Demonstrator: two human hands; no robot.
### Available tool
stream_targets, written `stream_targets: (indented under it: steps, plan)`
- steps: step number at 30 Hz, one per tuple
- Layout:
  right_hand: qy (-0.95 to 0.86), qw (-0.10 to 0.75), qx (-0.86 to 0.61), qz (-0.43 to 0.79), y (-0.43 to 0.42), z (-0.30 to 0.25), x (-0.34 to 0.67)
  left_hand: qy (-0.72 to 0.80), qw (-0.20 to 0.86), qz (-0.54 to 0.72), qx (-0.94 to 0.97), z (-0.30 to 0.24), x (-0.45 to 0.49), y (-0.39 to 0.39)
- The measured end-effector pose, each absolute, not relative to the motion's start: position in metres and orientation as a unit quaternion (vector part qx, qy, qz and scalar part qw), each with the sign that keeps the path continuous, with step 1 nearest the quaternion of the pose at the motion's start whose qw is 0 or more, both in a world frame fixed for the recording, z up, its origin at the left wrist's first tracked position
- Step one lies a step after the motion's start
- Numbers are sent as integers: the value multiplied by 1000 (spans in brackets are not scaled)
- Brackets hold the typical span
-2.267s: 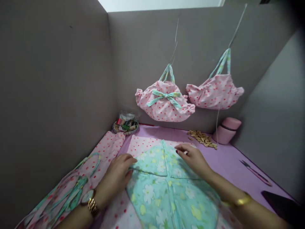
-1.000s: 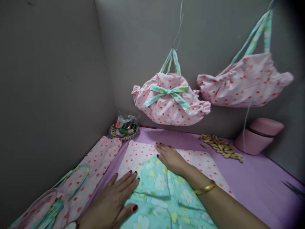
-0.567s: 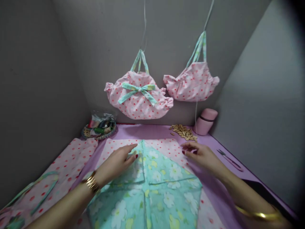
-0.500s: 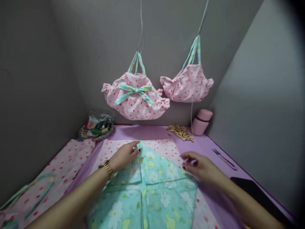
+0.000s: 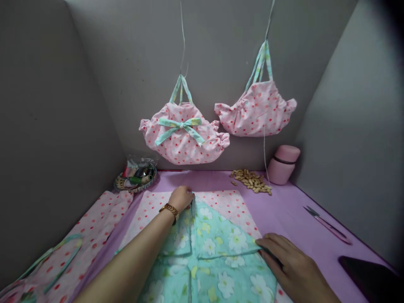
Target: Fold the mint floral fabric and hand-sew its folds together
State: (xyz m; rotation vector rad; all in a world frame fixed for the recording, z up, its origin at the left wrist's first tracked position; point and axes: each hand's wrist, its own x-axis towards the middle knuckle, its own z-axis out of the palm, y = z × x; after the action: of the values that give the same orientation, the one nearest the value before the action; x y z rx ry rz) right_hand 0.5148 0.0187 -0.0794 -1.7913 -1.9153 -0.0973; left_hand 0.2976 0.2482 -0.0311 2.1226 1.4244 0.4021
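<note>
A turquoise floral fabric [image 5: 225, 235], folded to a point at its far end, lies over a pink fabric with red dots [image 5: 224, 198]. At that far point my left hand [image 5: 181, 198], with a gold watch on its wrist, has its fingers closed on the turquoise fabric. My right hand [image 5: 285, 263] pinches the turquoise fabric's right-hand corner between thumb and fingers. Fold edges run down the middle of the cloth and across both sides.
Two pink dotted bags [image 5: 186, 153] hang on strings above the purple table [image 5: 217, 179]. Around lie a basket of thread [image 5: 139, 179], peanuts [image 5: 251, 181], a pink flask [image 5: 284, 166], thread snips [image 5: 328, 225], a black flat object [image 5: 369, 277] and more dotted fabric [image 5: 97, 219].
My right hand has come down onto the fabric's right corner and closed on it. My left hand has closed at the far point. The view has shifted slightly.
</note>
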Motion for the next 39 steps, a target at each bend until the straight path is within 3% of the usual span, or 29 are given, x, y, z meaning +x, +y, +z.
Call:
stream_targets:
  steps: [6,13,24,32,39]
  plan:
    - [-699,257,-666,-38,17,-74,511,539,322,139,766,-30,299,251]
    - [-701,243,-667,-64,18,-67,506,545,347,224,729,-45,306,249]
    - [-651,261,-713,-11,18,-68,504,549,293,290,727,-60,311,244]
    - [-674,268,-688,-4,18,-73,509,547,243,286,748,-57,314,241]
    - [-651,318,-686,70,19,-61,504,539,209,256,774,-55,313,239]
